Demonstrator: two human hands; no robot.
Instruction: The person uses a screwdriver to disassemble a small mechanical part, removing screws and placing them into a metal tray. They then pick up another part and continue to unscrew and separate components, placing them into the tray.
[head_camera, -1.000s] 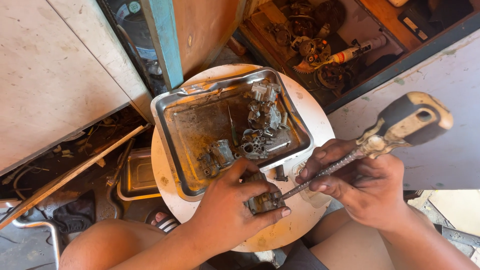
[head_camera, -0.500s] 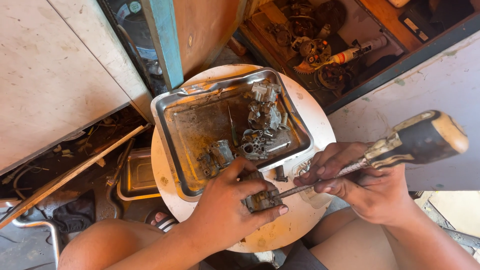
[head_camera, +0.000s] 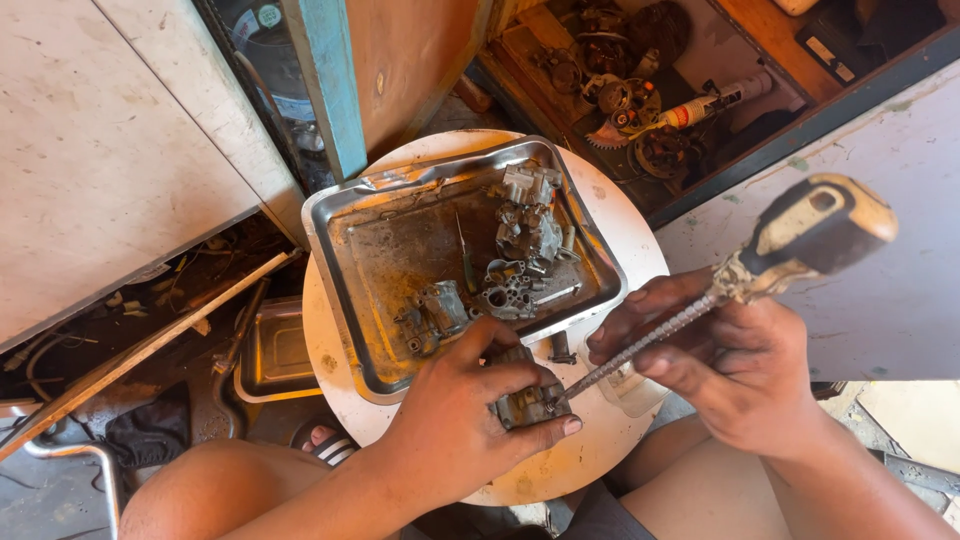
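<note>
left hand (head_camera: 470, 420) clamps a small grimy metal carburettor part (head_camera: 525, 400) on the round white stool top (head_camera: 620, 230), steadying it while right hand (head_camera: 735, 365) fingers pinch a wooden-handled long screwdriver (head_camera: 700, 305) into it, beside the dented metal tray (head_camera: 345, 215).

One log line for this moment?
left hand: grips metal part | right hand: holds screwdriver, tip at part | metal tray: more parts

The left hand (head_camera: 470, 420) gripped a small metal part (head_camera: 522, 400) on the round stool (head_camera: 620, 240), near the tray (head_camera: 345, 240); the right hand (head_camera: 730, 370) pressed a screwdriver (head_camera: 800, 245) tip into it.
</note>
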